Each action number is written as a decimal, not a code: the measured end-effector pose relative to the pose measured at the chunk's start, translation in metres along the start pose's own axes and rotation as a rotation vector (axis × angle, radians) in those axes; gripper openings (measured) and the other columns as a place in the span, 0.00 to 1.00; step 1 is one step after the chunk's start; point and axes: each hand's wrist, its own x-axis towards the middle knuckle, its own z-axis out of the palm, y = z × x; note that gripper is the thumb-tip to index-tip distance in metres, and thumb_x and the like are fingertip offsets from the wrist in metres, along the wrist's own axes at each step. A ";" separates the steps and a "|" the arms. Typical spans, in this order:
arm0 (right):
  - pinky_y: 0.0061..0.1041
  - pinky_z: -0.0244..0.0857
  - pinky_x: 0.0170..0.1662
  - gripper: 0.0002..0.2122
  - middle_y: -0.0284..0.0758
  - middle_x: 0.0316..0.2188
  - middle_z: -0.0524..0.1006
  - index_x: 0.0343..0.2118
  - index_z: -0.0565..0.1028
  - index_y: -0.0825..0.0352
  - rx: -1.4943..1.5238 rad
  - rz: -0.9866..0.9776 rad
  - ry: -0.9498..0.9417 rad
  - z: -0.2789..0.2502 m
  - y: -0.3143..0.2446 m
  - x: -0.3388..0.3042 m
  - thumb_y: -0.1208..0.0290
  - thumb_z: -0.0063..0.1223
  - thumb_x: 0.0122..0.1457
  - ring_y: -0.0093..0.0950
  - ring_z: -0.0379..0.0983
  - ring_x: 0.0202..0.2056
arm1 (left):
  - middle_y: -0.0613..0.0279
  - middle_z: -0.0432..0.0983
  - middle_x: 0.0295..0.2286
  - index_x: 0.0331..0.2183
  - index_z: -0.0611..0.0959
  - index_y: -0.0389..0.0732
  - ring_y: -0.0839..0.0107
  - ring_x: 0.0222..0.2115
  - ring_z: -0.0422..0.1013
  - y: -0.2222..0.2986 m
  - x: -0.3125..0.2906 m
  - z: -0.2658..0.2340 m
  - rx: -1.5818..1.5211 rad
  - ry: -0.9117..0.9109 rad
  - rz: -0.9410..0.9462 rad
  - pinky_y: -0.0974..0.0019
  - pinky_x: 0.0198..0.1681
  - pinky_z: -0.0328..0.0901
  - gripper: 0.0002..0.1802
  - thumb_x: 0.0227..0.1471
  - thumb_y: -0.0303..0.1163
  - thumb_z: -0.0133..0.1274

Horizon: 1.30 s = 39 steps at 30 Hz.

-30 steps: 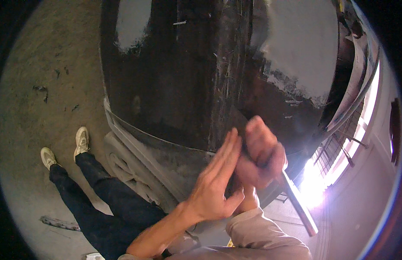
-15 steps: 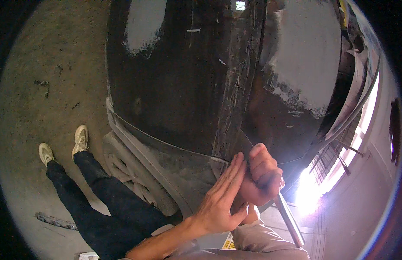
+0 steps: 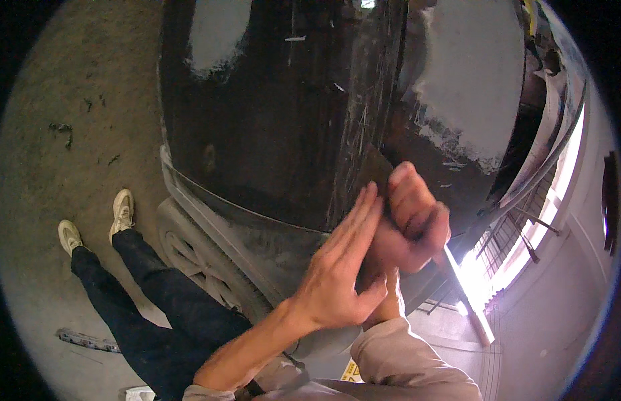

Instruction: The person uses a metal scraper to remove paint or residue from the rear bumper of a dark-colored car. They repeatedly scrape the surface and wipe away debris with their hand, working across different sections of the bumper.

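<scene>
My right hand (image 3: 414,217) is closed in a fist around a long-handled scraper (image 3: 469,297), whose pale, rod-like handle sticks out behind toward the lower right. Ahead of the fist, the tool's flat dark blade (image 3: 377,164) lies on the dark vehicle panel (image 3: 270,134), over its scratched strip. Fingers straight and close together, my left hand (image 3: 337,274) rests flat alongside the right fist, its fingertips near the blade. The fist hides the middle of the tool. Grey filler patches (image 3: 467,80) cover parts of the panel on both sides of the strip.
Below the panel's edge is a dusty wheel (image 3: 196,257). Another person's dark-trousered legs (image 3: 150,281) extend across the lower left. A dark, narrow strip (image 3: 88,339) lies on the floor. Bright light enters beside a wire grid at right.
Both hands and the scraper have moved forward, up the scratched strip and away from the panel's lower edge. The grips look the same.
</scene>
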 end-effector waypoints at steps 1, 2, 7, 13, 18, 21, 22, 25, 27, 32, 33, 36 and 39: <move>0.32 0.48 0.23 0.19 0.30 0.14 0.62 0.19 0.56 0.62 -0.039 0.022 -0.002 -0.002 -0.005 -0.002 0.93 0.51 0.50 0.28 0.52 0.17 | 0.30 0.47 0.70 0.69 0.57 0.25 0.38 0.71 0.49 0.004 -0.004 0.001 -0.022 -0.003 0.036 0.48 0.73 0.49 0.53 0.47 0.28 0.62; 0.32 0.49 0.23 0.18 0.30 0.14 0.61 0.18 0.55 0.62 -0.018 0.022 -0.002 -0.005 -0.014 -0.007 0.90 0.50 0.53 0.27 0.52 0.16 | 0.30 0.47 0.70 0.69 0.57 0.25 0.38 0.71 0.49 0.010 -0.011 0.003 -0.019 -0.009 0.032 0.47 0.73 0.49 0.53 0.47 0.28 0.62; 0.32 0.51 0.24 0.19 0.30 0.11 0.58 0.16 0.54 0.63 0.264 0.093 0.060 -0.014 -0.029 -0.029 0.75 0.43 0.65 0.25 0.50 0.15 | 0.30 0.47 0.70 0.69 0.58 0.26 0.39 0.72 0.49 0.014 -0.037 0.015 -0.071 -0.038 -0.066 0.47 0.73 0.49 0.52 0.46 0.27 0.63; 0.33 0.51 0.24 0.19 0.30 0.11 0.57 0.16 0.54 0.62 0.278 0.059 0.082 -0.012 -0.021 -0.036 0.74 0.42 0.65 0.25 0.51 0.15 | 0.31 0.49 0.70 0.69 0.59 0.26 0.39 0.71 0.51 0.004 -0.038 0.017 -0.085 -0.011 -0.056 0.46 0.73 0.50 0.52 0.46 0.27 0.63; 0.35 0.51 0.25 0.20 0.30 0.12 0.57 0.16 0.55 0.63 -0.023 -0.009 0.082 0.002 -0.018 -0.024 0.72 0.42 0.67 0.26 0.51 0.16 | 0.31 0.51 0.70 0.69 0.59 0.26 0.37 0.70 0.52 0.003 -0.020 0.005 -0.045 -0.013 0.002 0.46 0.72 0.51 0.52 0.45 0.27 0.63; 0.36 0.52 0.26 0.21 0.30 0.12 0.57 0.16 0.55 0.63 0.073 0.019 0.145 0.017 -0.003 -0.005 0.71 0.41 0.69 0.26 0.51 0.17 | 0.31 0.51 0.69 0.69 0.59 0.25 0.37 0.70 0.52 -0.003 0.001 -0.005 -0.004 0.004 0.060 0.46 0.72 0.51 0.52 0.46 0.28 0.64; 0.36 0.52 0.27 0.21 0.31 0.12 0.57 0.16 0.55 0.63 0.136 0.017 0.157 0.022 0.001 0.000 0.71 0.40 0.69 0.27 0.50 0.17 | 0.31 0.51 0.69 0.68 0.59 0.25 0.37 0.70 0.53 -0.004 0.006 -0.008 0.009 0.013 0.070 0.46 0.72 0.51 0.52 0.46 0.29 0.64; 0.36 0.52 0.27 0.22 0.30 0.12 0.56 0.15 0.55 0.62 0.309 0.021 0.107 0.021 0.004 0.011 0.70 0.39 0.71 0.27 0.50 0.16 | 0.31 0.51 0.69 0.68 0.59 0.24 0.38 0.70 0.52 -0.001 0.008 -0.010 0.009 0.010 0.090 0.47 0.72 0.51 0.52 0.46 0.30 0.64; 0.35 0.52 0.26 0.21 0.30 0.11 0.57 0.15 0.55 0.61 0.224 0.019 0.085 0.011 -0.007 0.004 0.73 0.41 0.69 0.27 0.50 0.16 | 0.32 0.50 0.70 0.68 0.59 0.25 0.39 0.71 0.51 0.006 -0.002 -0.006 0.013 -0.019 0.061 0.48 0.72 0.51 0.52 0.46 0.30 0.64; 0.31 0.50 0.24 0.19 0.30 0.11 0.57 0.16 0.54 0.62 0.141 0.067 0.040 -0.010 -0.025 -0.026 0.77 0.44 0.64 0.26 0.51 0.15 | 0.29 0.48 0.70 0.69 0.58 0.23 0.38 0.71 0.49 0.012 -0.033 0.009 -0.026 -0.048 -0.041 0.48 0.73 0.48 0.54 0.45 0.28 0.65; 0.32 0.50 0.24 0.19 0.30 0.11 0.56 0.16 0.54 0.62 0.160 0.054 0.044 -0.010 -0.025 -0.030 0.78 0.45 0.63 0.26 0.51 0.15 | 0.29 0.48 0.70 0.69 0.58 0.23 0.38 0.71 0.49 0.010 -0.036 0.010 -0.025 -0.049 -0.068 0.48 0.73 0.47 0.54 0.45 0.27 0.65; 0.32 0.49 0.24 0.19 0.30 0.12 0.57 0.17 0.54 0.63 0.245 0.038 0.089 -0.006 -0.018 -0.032 0.81 0.47 0.62 0.26 0.51 0.16 | 0.29 0.49 0.70 0.69 0.58 0.24 0.38 0.71 0.50 0.003 -0.034 0.011 -0.049 -0.036 -0.040 0.47 0.73 0.47 0.54 0.45 0.26 0.65; 0.32 0.50 0.24 0.18 0.30 0.13 0.59 0.18 0.55 0.64 0.248 -0.008 0.119 0.000 -0.012 -0.027 0.86 0.49 0.59 0.27 0.50 0.17 | 0.33 0.49 0.70 0.69 0.58 0.26 0.41 0.72 0.50 0.001 -0.026 0.008 -0.036 -0.024 0.006 0.46 0.74 0.47 0.53 0.45 0.29 0.63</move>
